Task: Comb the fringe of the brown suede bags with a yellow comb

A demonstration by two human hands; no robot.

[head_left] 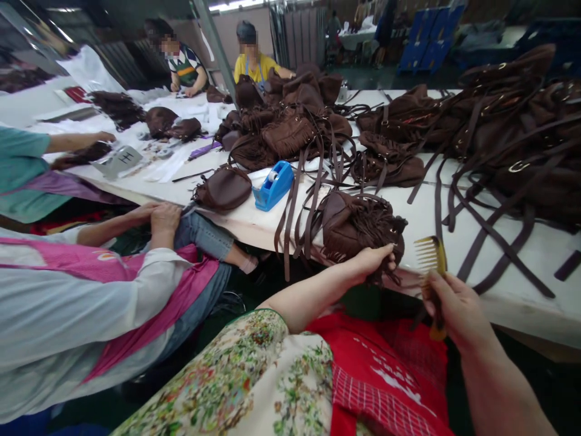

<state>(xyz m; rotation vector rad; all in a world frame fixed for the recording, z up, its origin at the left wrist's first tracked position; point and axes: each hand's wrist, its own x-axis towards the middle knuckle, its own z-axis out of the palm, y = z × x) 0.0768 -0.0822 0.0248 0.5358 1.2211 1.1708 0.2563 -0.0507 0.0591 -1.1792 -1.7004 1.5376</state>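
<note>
My left hand (377, 261) grips the near right edge of a dark brown fringed bag (338, 227), which lies at the front edge of the table. The bag's fringe spills over its top and right side. To the right of the bag, my right hand (454, 303) is closed around the handle of a yellowish-brown wide-toothed comb (431, 254). The comb stands upright with its teeth facing left toward the bag, apart from it. Long brown straps (290, 224) hang over the table edge left of the bag.
A blue tape dispenser (273, 186) and a smooth brown bag (223, 188) sit to the left on the white table (403, 209). Piles of brown bags (290, 130) stand behind, with more bags and straps (521, 139) at right. A co-worker in a pink apron (149, 315) sits close at left.
</note>
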